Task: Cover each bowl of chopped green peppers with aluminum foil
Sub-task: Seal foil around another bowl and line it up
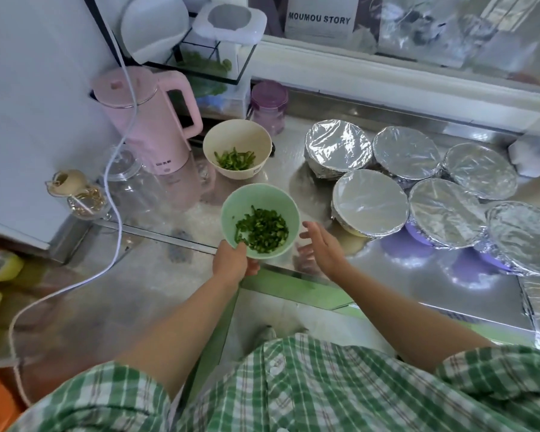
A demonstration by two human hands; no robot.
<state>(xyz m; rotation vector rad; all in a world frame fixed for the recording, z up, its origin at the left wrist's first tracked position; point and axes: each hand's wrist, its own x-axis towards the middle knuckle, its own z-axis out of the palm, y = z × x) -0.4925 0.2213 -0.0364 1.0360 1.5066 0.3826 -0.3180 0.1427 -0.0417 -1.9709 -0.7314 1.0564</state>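
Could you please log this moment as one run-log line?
left hand: holds green bowl of peppers, uncovered | right hand: open beside it | cream bowl: uncovered | foil-covered bowls: six at right

**Counter surroundings.** A pink electric kettle (147, 120) is standing at the back left of the steel counter (131, 294), just beside a white cabinet wall (28, 120). A white cable (116, 194) is trailing down past the kettle and looping across the counter toward its near left edge. Behind the kettle a glass tank (200, 63) of green plants is sitting, with a purple-lidded jar (268, 107) standing to its right. A clear glass jar (128, 179) and a small stoppered bottle (78, 198) are resting near the kettle's base. A "MOUMOU STORY" sign (320, 18) is showing at the top.
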